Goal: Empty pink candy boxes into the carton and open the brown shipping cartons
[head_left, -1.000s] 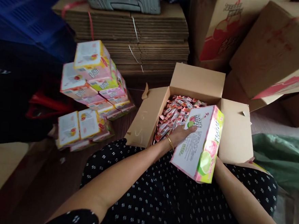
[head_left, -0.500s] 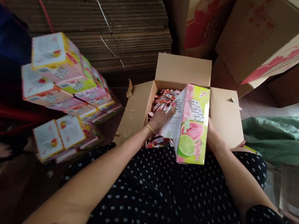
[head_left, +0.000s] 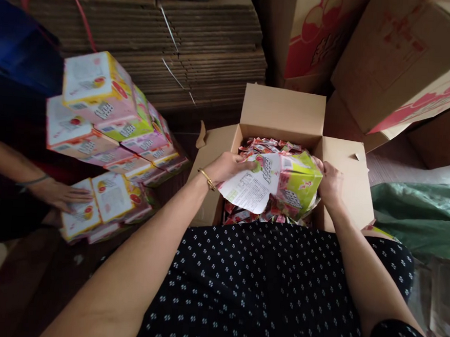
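A green and pink printed packet box (head_left: 298, 186) is tilted over an open cardboard carton (head_left: 283, 108) full of small red-wrapped packets (head_left: 265, 144). Its white lid flap (head_left: 248, 190) hangs out to the left. My left hand (head_left: 228, 168) pinches the upper edge of that flap, thumb on top. At the box's far right corner, my right hand (head_left: 330, 183) is closed on it, some fingers hidden behind. The box's opening faces down or away, so its inside is hidden.
At the left, a co-worker's hand (head_left: 63, 195) rests on one of several stacked printed boxes (head_left: 111, 196). Flattened cardboard (head_left: 218, 45) is piled behind. Large cartons (head_left: 402, 63) stand at the back right, and a green plastic sack (head_left: 418, 213) lies to the right.
The packet box has tipped from upright to lying over the carton, its white flap swinging into view. My right hand has come up to its corner. A co-worker's hand has reached the left boxes.
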A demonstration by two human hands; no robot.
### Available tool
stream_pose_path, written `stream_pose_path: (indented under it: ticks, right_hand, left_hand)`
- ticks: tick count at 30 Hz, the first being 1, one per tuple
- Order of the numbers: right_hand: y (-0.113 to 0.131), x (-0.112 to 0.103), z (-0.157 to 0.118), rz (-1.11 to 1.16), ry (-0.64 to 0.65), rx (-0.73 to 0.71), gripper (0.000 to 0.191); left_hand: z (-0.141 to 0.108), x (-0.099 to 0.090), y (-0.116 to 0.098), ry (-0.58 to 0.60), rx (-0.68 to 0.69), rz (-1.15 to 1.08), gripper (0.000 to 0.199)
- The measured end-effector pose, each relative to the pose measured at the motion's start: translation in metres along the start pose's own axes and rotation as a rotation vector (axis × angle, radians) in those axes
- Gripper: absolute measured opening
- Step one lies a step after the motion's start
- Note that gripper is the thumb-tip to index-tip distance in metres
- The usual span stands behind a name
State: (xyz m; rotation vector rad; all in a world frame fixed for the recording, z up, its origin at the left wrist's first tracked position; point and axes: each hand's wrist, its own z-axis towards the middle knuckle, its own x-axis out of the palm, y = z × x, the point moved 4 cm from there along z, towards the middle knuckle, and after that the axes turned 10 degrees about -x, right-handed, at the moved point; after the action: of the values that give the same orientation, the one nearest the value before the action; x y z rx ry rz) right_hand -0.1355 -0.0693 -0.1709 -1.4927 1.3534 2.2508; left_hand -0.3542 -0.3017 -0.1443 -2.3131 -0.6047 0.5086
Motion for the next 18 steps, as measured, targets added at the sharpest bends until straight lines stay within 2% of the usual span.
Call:
stream_pose_path:
  ticks: [3, 5, 7, 9, 11, 14, 16, 18]
  right_hand:
    - [0.000, 0.005, -0.008, -0.046, -0.023, -0.005, 0.050]
    - [0.005, 0.011, -0.016, -0.021, -0.040, -0.048, 0.054]
    - [0.015, 0.018, -0.023, 0.020, -0.030, -0.165, 0.061]
    - [0.025, 0.023, -0.028, 0.036, -0.005, -0.291, 0.064]
    - [0.030, 0.023, -0.028, 0.013, 0.013, -0.316, 0.062]
    - [0.025, 0.017, -0.022, -0.056, 0.063, -0.168, 0.052]
    - [0.021, 0.013, -0.019, -0.102, 0.141, -0.056, 0.043]
    - [0.020, 0.011, -0.018, -0.134, 0.212, 0.018, 0.036]
  left_hand:
    - [-0.004, -0.001, 0.003, 0.023, 0.021, 0.081, 0.057]
    - [-0.006, 0.007, 0.007, 0.066, 0.026, 0.062, 0.073]
    - [-0.008, 0.021, 0.009, 0.139, 0.008, 0.052, 0.084]
    - [-0.009, 0.034, 0.007, 0.194, 0.004, 0.066, 0.086]
    - [-0.010, 0.043, 0.002, 0.203, 0.029, 0.081, 0.081]
    - [-0.011, 0.043, -0.008, 0.061, 0.129, 0.142, 0.072]
    - [-0.013, 0.040, -0.013, -0.069, 0.200, 0.197, 0.065]
    - [-0.016, 0.038, -0.015, -0.142, 0.218, 0.209, 0.060]
